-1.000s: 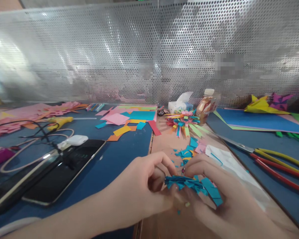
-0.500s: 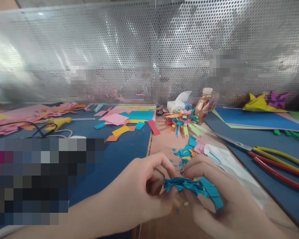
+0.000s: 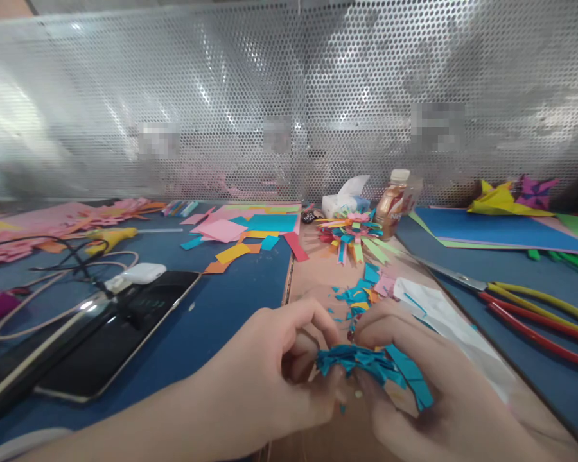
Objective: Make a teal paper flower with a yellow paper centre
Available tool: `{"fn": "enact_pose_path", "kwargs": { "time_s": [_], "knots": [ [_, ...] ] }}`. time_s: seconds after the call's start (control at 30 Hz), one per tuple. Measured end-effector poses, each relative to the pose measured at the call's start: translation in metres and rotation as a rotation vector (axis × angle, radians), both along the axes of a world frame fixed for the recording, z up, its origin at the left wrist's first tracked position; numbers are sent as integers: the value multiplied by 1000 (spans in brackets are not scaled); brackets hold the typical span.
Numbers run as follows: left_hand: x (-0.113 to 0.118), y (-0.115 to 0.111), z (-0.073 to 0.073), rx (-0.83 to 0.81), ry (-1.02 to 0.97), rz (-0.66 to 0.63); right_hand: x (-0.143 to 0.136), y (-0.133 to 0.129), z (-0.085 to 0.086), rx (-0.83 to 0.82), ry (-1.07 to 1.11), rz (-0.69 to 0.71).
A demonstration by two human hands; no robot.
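The scissors' handles are yellow and red; the cut paper is teal.

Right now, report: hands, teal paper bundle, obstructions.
Left hand and right hand: both on crumpled teal paper bundle. Loose teal paper scraps just beyond. No tool between hands.

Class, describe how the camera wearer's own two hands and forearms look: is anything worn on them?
Both the left hand and the right hand are human, ungloved, five-fingered. No sleeve, watch or bracelet shows on the left forearm or the visible part of the right wrist. Whether any ring is worn cannot be told.
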State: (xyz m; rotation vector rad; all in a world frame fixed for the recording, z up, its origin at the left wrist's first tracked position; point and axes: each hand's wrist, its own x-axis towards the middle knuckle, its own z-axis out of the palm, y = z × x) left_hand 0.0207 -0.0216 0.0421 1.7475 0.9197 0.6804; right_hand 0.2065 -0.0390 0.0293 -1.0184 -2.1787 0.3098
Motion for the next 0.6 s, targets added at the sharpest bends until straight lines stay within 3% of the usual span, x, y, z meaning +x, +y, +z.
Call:
{"fn": "enact_pose_path", "kwargs": {
  "time_s": [0.2, 0.3, 0.43, 0.6],
  "knots": [
    [-1, 4, 0, -185, -24, 8, -3, 1, 5, -66, 37, -35],
    [0, 9, 5, -301, 17, 11, -4, 5, 6, -236, 85, -72],
    [0, 10, 9, -328, 49, 53, -4, 11, 1, -541, 240, 43],
    [-2, 10, 5, -317, 5, 42, -6, 13, -5, -576, 410, 14]
  ]
}}
